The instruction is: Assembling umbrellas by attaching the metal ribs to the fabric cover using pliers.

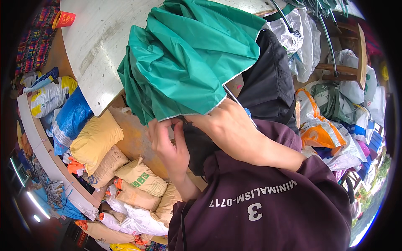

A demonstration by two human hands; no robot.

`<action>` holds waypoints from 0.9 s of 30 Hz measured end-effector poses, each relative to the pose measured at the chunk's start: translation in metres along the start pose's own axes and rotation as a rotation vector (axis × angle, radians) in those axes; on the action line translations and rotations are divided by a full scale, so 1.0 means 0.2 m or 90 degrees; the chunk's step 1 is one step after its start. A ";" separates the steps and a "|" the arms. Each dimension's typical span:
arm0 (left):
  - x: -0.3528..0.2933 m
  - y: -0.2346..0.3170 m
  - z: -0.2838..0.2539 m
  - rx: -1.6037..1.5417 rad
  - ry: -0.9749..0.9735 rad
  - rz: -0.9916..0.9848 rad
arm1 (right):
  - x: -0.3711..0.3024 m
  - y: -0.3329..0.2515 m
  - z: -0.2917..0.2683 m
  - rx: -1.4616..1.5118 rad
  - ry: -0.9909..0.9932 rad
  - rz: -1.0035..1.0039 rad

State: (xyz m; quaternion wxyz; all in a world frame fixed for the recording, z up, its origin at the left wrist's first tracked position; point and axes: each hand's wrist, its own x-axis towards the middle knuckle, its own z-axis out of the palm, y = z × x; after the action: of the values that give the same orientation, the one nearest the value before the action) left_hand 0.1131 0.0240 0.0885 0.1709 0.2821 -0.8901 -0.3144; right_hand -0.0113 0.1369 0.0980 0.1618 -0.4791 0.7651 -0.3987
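A pale, scuffed desk [104,42] fills the upper left, an orange cup [63,19] at its far corner. Below it lie stacked sacks: blue [71,117], yellow [95,140], tan with a green label [140,178]. White and orange bags [320,125] crowd the right. Green umbrella fabric [188,58] drapes the desk edge; the left hand [169,144] pinches its hem, and the right hand [224,123] clamps its underside.

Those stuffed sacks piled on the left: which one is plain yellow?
The yellow sack lying highest in the pile, beside the blue bag; the others below are tan or white.
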 end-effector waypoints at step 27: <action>0.00 -0.03 -0.13 0.161 0.123 0.142 | 0.03 0.04 -0.04 0.879 -0.236 0.212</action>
State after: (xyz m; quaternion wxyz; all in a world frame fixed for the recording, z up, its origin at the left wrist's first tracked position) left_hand 0.1285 0.0081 0.1040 0.2523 0.2301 -0.9277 -0.1507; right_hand -0.0235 0.1369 0.0981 0.6119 -0.2047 0.3626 -0.6725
